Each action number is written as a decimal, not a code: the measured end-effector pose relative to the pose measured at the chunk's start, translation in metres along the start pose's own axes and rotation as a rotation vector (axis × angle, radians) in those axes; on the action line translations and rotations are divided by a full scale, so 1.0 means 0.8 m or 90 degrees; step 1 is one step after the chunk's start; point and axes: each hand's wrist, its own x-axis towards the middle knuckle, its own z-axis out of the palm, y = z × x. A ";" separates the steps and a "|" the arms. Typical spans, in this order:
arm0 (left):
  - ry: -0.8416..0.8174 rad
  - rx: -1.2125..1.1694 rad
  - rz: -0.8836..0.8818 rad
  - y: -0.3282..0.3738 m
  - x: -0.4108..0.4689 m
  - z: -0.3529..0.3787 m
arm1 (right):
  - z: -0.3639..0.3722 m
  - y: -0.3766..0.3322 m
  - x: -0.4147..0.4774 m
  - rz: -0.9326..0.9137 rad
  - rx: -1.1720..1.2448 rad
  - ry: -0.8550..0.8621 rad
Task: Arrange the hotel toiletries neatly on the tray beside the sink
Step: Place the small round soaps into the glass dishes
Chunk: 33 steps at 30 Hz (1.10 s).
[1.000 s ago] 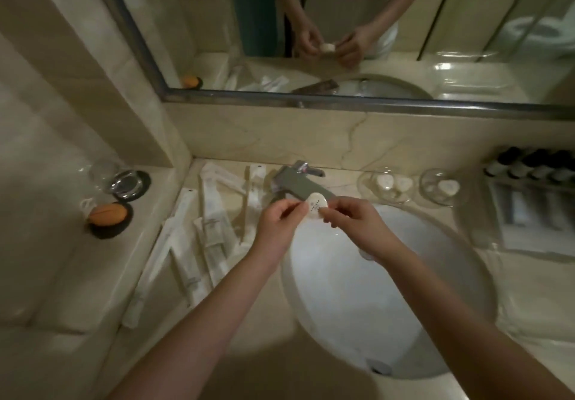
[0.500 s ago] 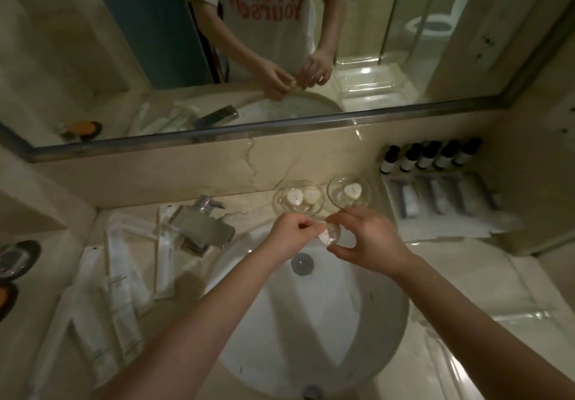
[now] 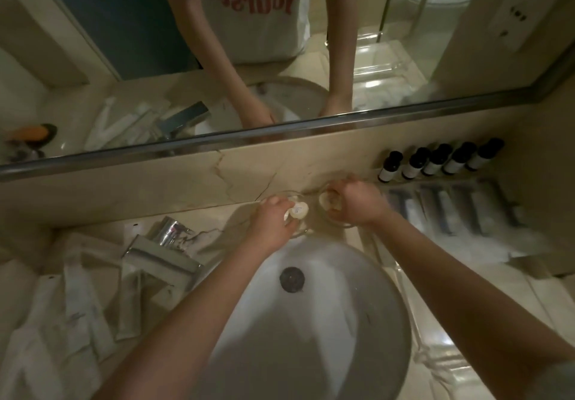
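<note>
Two small glass dishes stand behind the sink (image 3: 311, 331). My left hand (image 3: 272, 222) is over the left dish (image 3: 300, 230), fingertips pinched on a round white soap (image 3: 299, 210). My right hand (image 3: 357, 203) curls knuckles-up into the right dish (image 3: 342, 224), over a pale soap (image 3: 326, 206); whether it grips it is hidden. To the right, a clear tray (image 3: 510, 253) holds a row of dark-capped bottles (image 3: 435, 161) and several flat sachets (image 3: 451, 213).
Several long white packets (image 3: 77, 300) lie scattered on the counter left of the chrome faucet (image 3: 161, 253). A second clear tray (image 3: 435, 356) sits at the sink's right edge. The mirror (image 3: 280, 57) runs along the back wall, close above the dishes.
Both hands held one round soap over the basin; they have since moved back and apart, each to its own glass dish. The view has swung right, towards the tray.
</note>
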 end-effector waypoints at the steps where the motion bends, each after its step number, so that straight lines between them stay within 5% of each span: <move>1: 0.000 0.002 0.005 0.003 0.006 0.004 | 0.002 0.003 0.005 -0.006 -0.011 -0.008; 7: 0.006 0.042 0.044 0.031 0.036 0.024 | 0.012 0.015 0.005 -0.069 -0.030 -0.005; 33: -0.029 0.180 0.077 0.067 0.072 0.063 | -0.003 0.036 0.000 0.001 -0.172 -0.071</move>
